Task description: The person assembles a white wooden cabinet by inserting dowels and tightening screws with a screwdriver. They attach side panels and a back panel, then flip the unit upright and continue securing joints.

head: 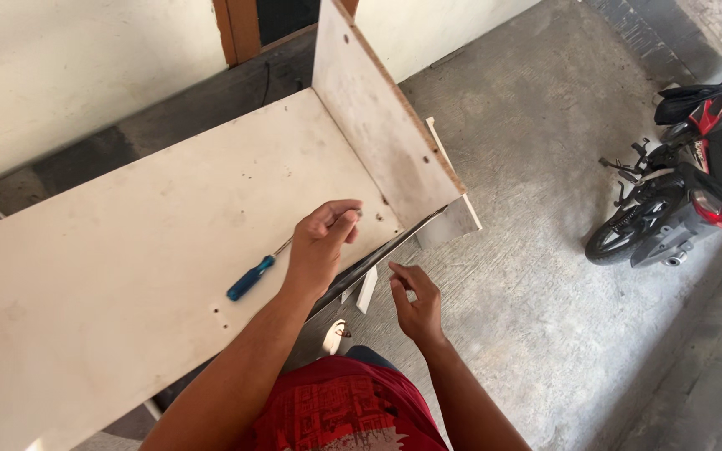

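A: While looking down over the flat white panel [127, 250], noting both hands close to the corner where the upright panel [378, 117] stands on it. Left hand?

B: Left hand [321, 242] resting over the flat panel near its front edge. Fingers curled in, thumb pressed to forefinger. Possibly something tiny in the pinch; too small to tell.

A: Right hand?

B: Right hand [415, 302] just off the panel's edge, above the concrete floor [545, 292]. Half curled, forefinger and thumb tips up toward the dark strip [378, 255] along that edge. Cannot tell whether holding anything.

A: Tool?

B: Blue-handled screwdriver [252, 277] lying loose on the flat panel, just beside the left wrist, tip toward the corner. Untouched by either hand.

A: Step in hand, as a judgement?

B: Looks like fitting or aligning at the edge by the joint, by fingers only. Driving not yet begun.

A: Requirements for a next move?

B: Probably a steady panel, a free hand for the screwdriver, and a clear line to the small holes near the corner.

A: Elsewhere?

B: Small white piece [367, 290] below the edge; parked motorcycle [678, 200] well apart, on the right.
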